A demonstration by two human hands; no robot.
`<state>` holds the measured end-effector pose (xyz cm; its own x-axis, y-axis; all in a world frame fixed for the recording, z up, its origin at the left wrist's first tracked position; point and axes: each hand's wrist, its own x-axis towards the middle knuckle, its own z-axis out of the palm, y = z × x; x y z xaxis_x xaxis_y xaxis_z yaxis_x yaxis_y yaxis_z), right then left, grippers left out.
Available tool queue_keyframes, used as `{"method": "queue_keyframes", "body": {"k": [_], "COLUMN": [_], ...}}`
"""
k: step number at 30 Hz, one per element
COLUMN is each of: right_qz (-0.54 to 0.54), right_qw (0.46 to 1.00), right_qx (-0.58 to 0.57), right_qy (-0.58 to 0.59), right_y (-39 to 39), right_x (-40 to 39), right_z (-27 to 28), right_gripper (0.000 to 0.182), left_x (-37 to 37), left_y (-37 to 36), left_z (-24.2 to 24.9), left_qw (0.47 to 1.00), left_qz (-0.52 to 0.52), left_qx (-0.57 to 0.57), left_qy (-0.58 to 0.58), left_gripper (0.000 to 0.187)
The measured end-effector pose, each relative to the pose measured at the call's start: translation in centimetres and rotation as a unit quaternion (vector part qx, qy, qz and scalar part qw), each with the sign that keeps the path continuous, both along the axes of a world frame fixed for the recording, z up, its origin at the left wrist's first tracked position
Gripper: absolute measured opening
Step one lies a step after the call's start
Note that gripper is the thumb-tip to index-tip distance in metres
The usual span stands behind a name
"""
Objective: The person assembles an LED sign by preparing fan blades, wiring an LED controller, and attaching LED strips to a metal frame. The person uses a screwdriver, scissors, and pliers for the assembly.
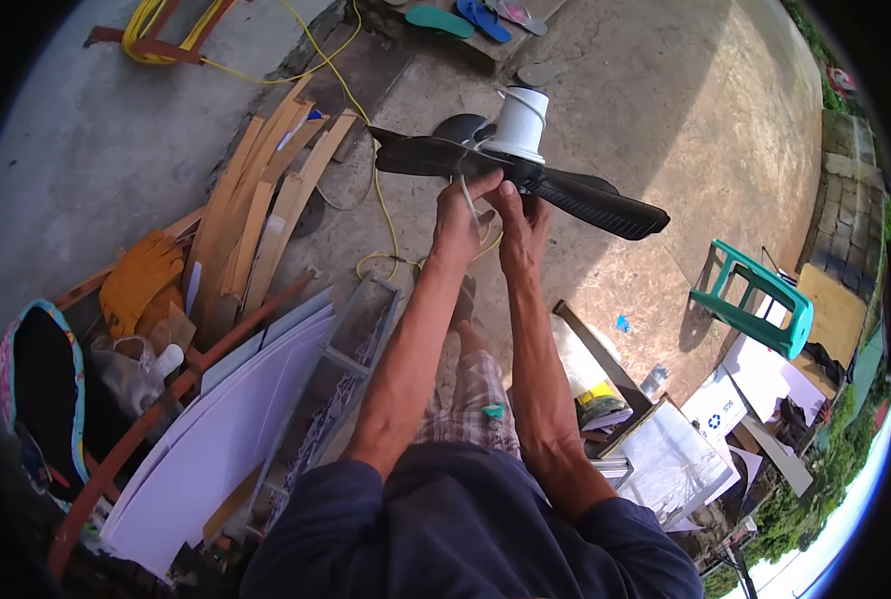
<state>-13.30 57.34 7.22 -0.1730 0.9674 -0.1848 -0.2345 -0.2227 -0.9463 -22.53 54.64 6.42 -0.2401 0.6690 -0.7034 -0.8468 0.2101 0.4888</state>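
Held out in front of me is a fan with long black blades point(605, 203) and a white cylindrical motor housing point(520, 125) above them. My left hand point(458, 218) is closed at the hub's near left side, beside a pale cord that hangs over the blade. My right hand point(521, 222) grips just under the hub, its thumb pressed up against it. Both sets of fingertips are partly hidden behind the blades and hub. The fan is tilted, with its right blade lower than the left.
Curved wooden strips point(251, 215), orange work gloves point(138, 280) and white sheets point(221, 424) lie to the left. A yellow cord point(377, 205) runs across the concrete. On the right are a green stool point(753, 297) and a white-topped panel point(662, 454). Sandals point(485, 20) sit at the top.
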Motion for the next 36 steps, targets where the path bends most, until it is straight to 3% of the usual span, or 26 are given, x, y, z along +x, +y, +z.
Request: {"method": "queue_keyframes", "body": {"k": [5, 11, 14, 16, 19, 24, 25, 28, 32, 35, 36], "right_qz": [-0.024, -0.029, -0.041, -0.024, -0.021, -0.034, -0.028, -0.01, -0.019, 0.006, -0.007], "right_qw": [0.999, 0.998, 0.998, 0.999, 0.999, 0.998, 0.998, 0.998, 0.996, 0.992, 0.992], "right_qx": [-0.046, -0.059, -0.056, -0.037, -0.041, -0.051, -0.051, -0.057, -0.089, -0.125, -0.124], "right_qy": [0.012, -0.012, 0.007, -0.03, -0.012, -0.009, -0.007, 0.005, 0.02, 0.012, 0.016], "right_y": [0.3, 0.0, 0.6, 0.6, 0.2, -0.6, -0.5, -0.2, -0.5, -0.5, -0.4], "right_x": [-0.2, -0.4, -0.7, -0.2, -0.1, -0.4, -0.4, 0.2, 0.9, 1.4, 1.2], "right_z": [-1.0, -0.1, -1.4, -1.4, -1.3, -0.4, -0.6, -1.0, -1.7, -1.5, -1.4], "right_gripper": [0.049, 0.05, 0.052, 0.052, 0.046, 0.042, 0.044, 0.049, 0.054, 0.072, 0.071], "left_x": [0.1, 0.1, -2.4, -5.5, -9.8, -15.5, -16.2, -19.2, -24.4, -26.6, -25.5], "left_y": [0.2, -0.7, -4.3, -7.0, -7.8, -3.6, -2.8, -0.7, 0.7, -0.7, -1.1], "left_z": [0.4, 1.8, 1.7, 1.4, 1.9, 4.2, 4.5, 3.2, -2.6, -8.5, -9.4], "left_qw": [0.999, 1.0, 0.99, 0.992, 0.938, 0.793, 0.755, 0.704, 0.817, 0.847, 0.861], "left_qz": [0.001, -0.004, -0.078, -0.084, -0.1, -0.146, -0.155, -0.2, -0.246, -0.288, -0.256], "left_qx": [0.035, -0.016, -0.073, 0.001, 0.054, 0.064, 0.059, 0.034, 0.044, 0.078, 0.063], "left_qy": [-0.011, -0.022, 0.094, 0.096, 0.329, 0.588, 0.634, 0.68, 0.519, 0.439, 0.436], "left_gripper": [0.027, 0.03, 0.033, 0.027, 0.022, 0.025, 0.026, 0.026, 0.024, 0.029, 0.033]}}
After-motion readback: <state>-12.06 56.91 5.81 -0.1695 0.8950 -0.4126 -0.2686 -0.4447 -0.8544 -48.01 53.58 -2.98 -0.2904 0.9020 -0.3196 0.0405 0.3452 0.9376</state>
